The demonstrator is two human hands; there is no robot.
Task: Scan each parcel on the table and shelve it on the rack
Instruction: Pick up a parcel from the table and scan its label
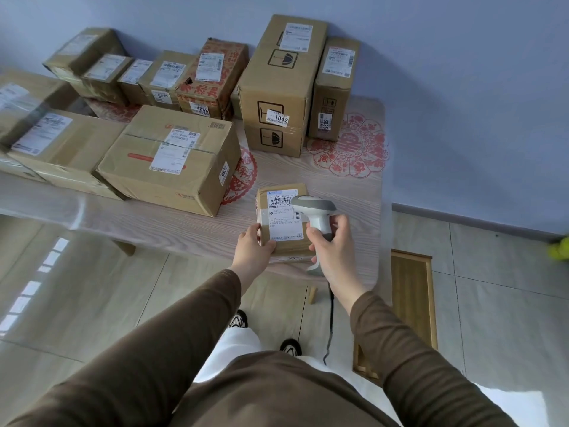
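Scanner (pixel 314 211) hides part of small parcel's (pixel 284 220) label; both hands grip.

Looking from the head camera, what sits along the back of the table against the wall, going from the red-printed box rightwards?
Red-printed box tagged 4068 → tall box tagged 1042 → narrow upright box tagged 6085 → red paper-cut decoration on the table.

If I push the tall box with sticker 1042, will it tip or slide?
The tall box looks taller than its base, so a high push may tip it. Pushed low, it would probably slide on the smooth table. Its goblet marks suggest fragile contents.
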